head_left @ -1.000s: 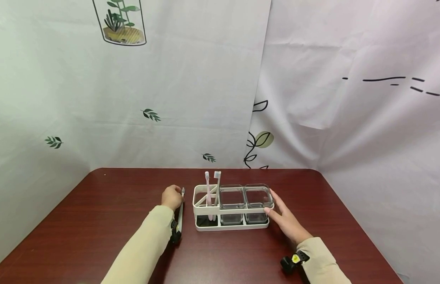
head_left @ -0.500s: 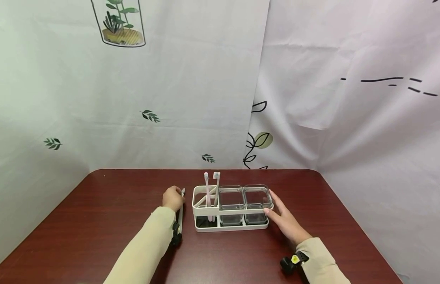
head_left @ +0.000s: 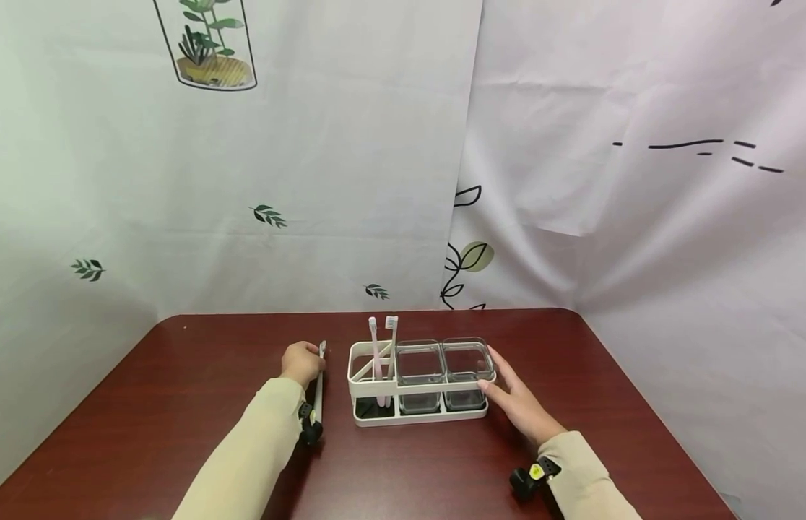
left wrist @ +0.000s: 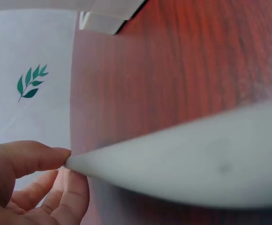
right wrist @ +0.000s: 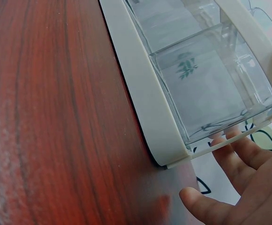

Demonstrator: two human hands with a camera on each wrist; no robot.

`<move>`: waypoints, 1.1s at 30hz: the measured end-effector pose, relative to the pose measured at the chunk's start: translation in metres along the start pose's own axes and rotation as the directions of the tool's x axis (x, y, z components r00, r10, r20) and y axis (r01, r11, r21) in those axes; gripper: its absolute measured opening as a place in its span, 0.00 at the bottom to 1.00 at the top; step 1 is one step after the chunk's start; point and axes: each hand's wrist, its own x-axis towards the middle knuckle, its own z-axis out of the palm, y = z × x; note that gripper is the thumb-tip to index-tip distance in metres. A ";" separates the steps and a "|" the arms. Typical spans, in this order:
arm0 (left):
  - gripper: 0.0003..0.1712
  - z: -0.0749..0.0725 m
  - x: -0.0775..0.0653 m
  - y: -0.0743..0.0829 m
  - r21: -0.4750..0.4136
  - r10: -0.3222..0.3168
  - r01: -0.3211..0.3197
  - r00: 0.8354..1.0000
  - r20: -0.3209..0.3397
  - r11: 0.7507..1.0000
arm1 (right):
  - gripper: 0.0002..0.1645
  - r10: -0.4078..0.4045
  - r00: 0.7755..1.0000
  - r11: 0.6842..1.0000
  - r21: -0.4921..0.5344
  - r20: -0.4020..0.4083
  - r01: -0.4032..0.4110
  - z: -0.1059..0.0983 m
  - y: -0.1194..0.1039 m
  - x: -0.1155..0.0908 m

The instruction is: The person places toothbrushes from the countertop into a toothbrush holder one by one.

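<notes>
My left hand [head_left: 302,363] pinches a toothbrush [head_left: 319,393] with a white handle near its head, left of the caddy. In the left wrist view the handle [left wrist: 197,161] looms large and blurred, running from thumb and fingertips towards the wrist. A white two-tier toothbrush caddy [head_left: 419,388] stands on the table. Its left compartment holds a pink toothbrush [head_left: 377,361] and a white toothbrush [head_left: 391,354], both heads up. My right hand [head_left: 520,404] holds the caddy's right end, thumb at the front of the upper rail and fingers round the side.
Two clear square cups, a left one [head_left: 419,361] and a right one [head_left: 467,360], sit in the caddy's other compartments. The dark red wooden table [head_left: 390,469] has rounded far corners. Pale printed cloth [head_left: 351,159] hangs behind it and at both sides.
My left hand has drifted slightly left with the toothbrush, widening the gap to the caddy. My right hand stays at the caddy's end. The head view has shifted a little.
</notes>
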 end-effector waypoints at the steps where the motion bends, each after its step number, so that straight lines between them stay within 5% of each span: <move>1: 0.13 -0.001 0.001 -0.001 -0.004 -0.002 0.002 1.000 -0.002 1.000 | 0.45 0.002 1.000 1.000 0.000 0.000 -0.002 0.000 0.000 0.000; 12: 0.16 -0.008 0.002 0.008 -0.144 -0.026 0.026 1.000 0.007 0.989 | 0.43 0.012 1.000 1.000 0.001 0.005 -0.012 0.001 -0.001 -0.001; 18: 0.21 -0.020 -0.002 0.017 -0.295 -0.029 0.044 0.998 0.053 0.955 | 0.44 0.015 1.000 1.000 0.022 0.023 -0.015 0.001 -0.003 0.001; 33: 0.27 -0.048 -0.013 0.056 -0.459 0.011 0.045 0.993 0.119 0.887 | 0.44 -0.014 1.000 1.000 -0.023 0.025 0.015 -0.001 -0.004 -0.002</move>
